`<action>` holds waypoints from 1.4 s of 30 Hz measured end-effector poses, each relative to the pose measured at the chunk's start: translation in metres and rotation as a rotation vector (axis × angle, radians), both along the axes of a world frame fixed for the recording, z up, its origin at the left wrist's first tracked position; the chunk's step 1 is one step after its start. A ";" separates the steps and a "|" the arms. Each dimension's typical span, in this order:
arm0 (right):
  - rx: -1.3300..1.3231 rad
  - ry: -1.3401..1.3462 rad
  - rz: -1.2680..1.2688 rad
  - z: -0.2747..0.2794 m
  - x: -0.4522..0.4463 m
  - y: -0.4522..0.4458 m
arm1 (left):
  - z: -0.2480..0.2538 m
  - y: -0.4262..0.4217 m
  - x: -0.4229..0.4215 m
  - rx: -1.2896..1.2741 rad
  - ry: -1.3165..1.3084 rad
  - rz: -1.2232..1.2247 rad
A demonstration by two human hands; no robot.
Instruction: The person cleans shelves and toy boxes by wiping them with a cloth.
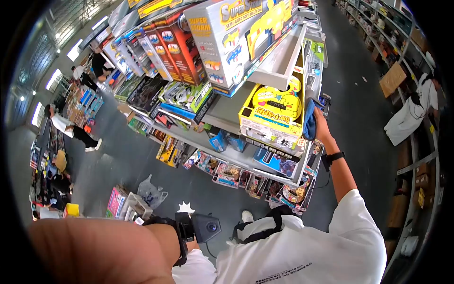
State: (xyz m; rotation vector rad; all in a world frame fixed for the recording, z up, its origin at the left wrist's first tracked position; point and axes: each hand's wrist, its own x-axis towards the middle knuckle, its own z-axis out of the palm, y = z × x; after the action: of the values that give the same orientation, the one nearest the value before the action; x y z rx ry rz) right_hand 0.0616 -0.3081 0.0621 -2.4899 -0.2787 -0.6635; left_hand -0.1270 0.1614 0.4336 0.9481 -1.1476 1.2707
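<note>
Head view. Nearest the camera, the left hand fills the lower-left corner, blurred; its fingers cannot be made out, so whether they are released or clenched cannot be told. A dark, angular device is strapped at that wrist. The right hand, its wrist bearing a black band, grasps a blue cloth; the cloth lies bunched under the fingers, at the right-hand end of a yellow duck box.

The cloth is soft and folded; the box is rectangular, glossy printed card. Behind it stand a pale, straight-walled tray and a tall "Super Storm" carton.

The grey rack ends in a straight lip close to the box's front. Beyond its right side, smooth grey floor forms an aisle reaching the tall shelving; more floor opens leftward, where a crumpled translucent bag lies.
</note>
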 end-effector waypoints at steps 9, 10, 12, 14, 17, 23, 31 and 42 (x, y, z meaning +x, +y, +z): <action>0.320 0.095 0.319 -0.033 -0.066 0.012 | 0.000 -0.015 0.002 -0.007 0.024 0.056; 0.201 -0.018 0.345 -0.033 -0.062 0.007 | 0.000 -0.017 0.002 -0.009 0.028 0.063; 0.183 -0.031 0.325 -0.064 -0.044 -0.021 | 0.003 -0.021 0.000 0.007 0.027 0.078; 0.492 0.101 0.472 -0.043 -0.027 -0.014 | 0.000 -0.029 -0.013 0.024 -0.024 0.129; 0.969 0.279 0.512 -0.071 0.005 -0.028 | -0.007 -0.051 -0.021 0.006 -0.072 0.185; 0.825 0.145 0.405 -0.079 0.022 -0.030 | -0.015 -0.087 -0.019 -0.024 -0.107 0.230; 0.348 0.053 0.411 -0.018 -0.077 0.011 | -0.019 -0.135 -0.011 -0.063 -0.086 0.231; 0.363 0.002 0.371 0.011 -0.042 0.013 | -0.030 -0.170 0.005 -0.083 -0.020 0.243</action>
State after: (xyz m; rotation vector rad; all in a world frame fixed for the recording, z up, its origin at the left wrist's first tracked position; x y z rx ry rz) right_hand 0.0198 -0.2951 0.0730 -2.0211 -0.5510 -0.5035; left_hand -0.1215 -0.0085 0.4036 1.0376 -1.0086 1.5136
